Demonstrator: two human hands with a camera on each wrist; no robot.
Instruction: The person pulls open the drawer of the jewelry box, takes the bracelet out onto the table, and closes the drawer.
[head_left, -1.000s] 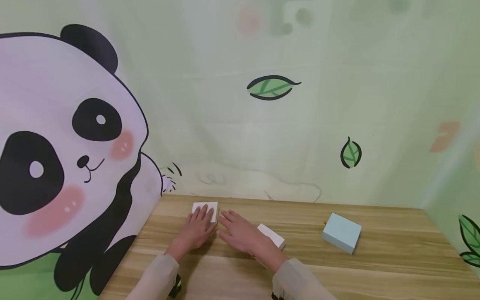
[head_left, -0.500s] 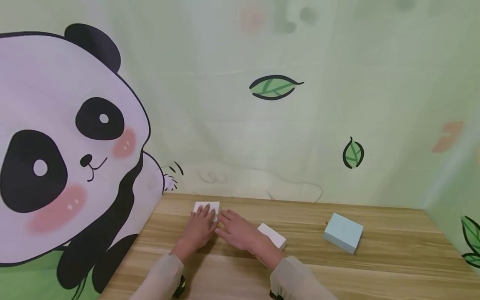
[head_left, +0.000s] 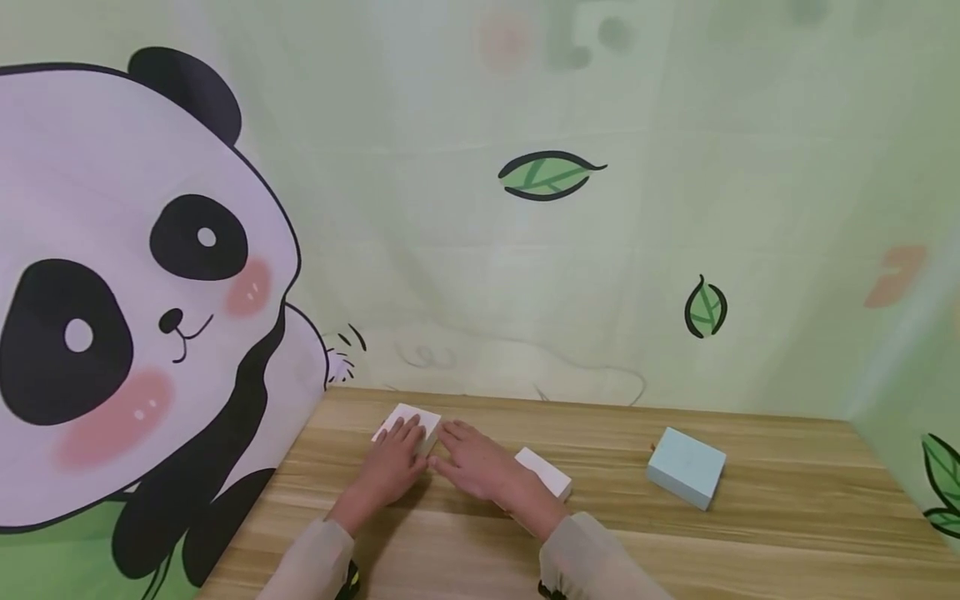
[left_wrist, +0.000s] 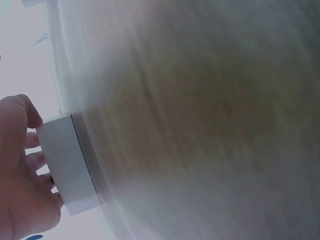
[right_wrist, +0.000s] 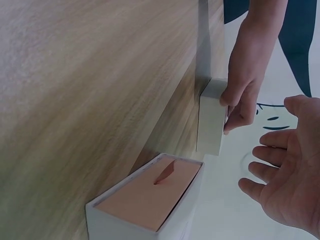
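Note:
A small white box (head_left: 406,412) sits near the back left of the wooden table. My left hand (head_left: 393,468) lies over it with extended fingers on its top, and in the left wrist view the thumb touches a corner of the box (left_wrist: 70,165). Just right of it is my right hand (head_left: 478,463), palm inward, fingers extended and holding nothing; the right wrist view shows it apart from the box. A second white box (head_left: 546,473) stands beside my right wrist, partly hidden by it. Its open side in the right wrist view shows a peach-coloured insert (right_wrist: 150,195) with a small tab.
To the right on the table (head_left: 787,500) stands a light blue box (head_left: 686,468) with a small tab at its left side. Behind the table hangs a pale green backdrop (head_left: 450,250) printed with a panda and leaves.
The box under my left hand has turned to sit at an angle, its near-left corner swinging left. My left hand has shifted slightly left with it. My right hand has barely moved.

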